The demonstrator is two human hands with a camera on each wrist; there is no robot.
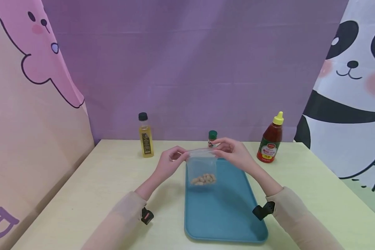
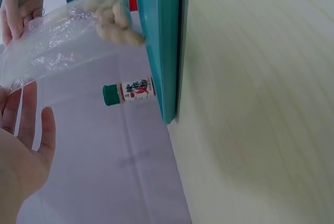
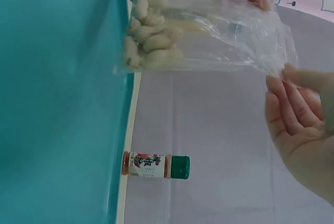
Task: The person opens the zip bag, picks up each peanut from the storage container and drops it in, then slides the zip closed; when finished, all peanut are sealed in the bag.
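Note:
A clear plastic bag (image 1: 201, 165) hangs upright over the far part of the blue tray (image 1: 225, 215), stretched between both hands. Several peanuts in their shells (image 3: 151, 38) lie in its bottom. My left hand (image 1: 170, 160) pinches the bag's top left corner between thumb and fingers. At the opposite top corner, my right hand (image 1: 234, 153) pinches the plastic the same way, its other fingers loosely bent. Whether the bag's mouth is sealed I cannot tell.
Behind the hands stands a small green-capped spice jar (image 3: 151, 165). An oil bottle (image 1: 146, 139) is at the back left of the table (image 1: 112, 180). A red sauce bottle (image 1: 270, 140) with a yellow cap stands at the back right. A purple curtain (image 1: 190, 69) hangs behind.

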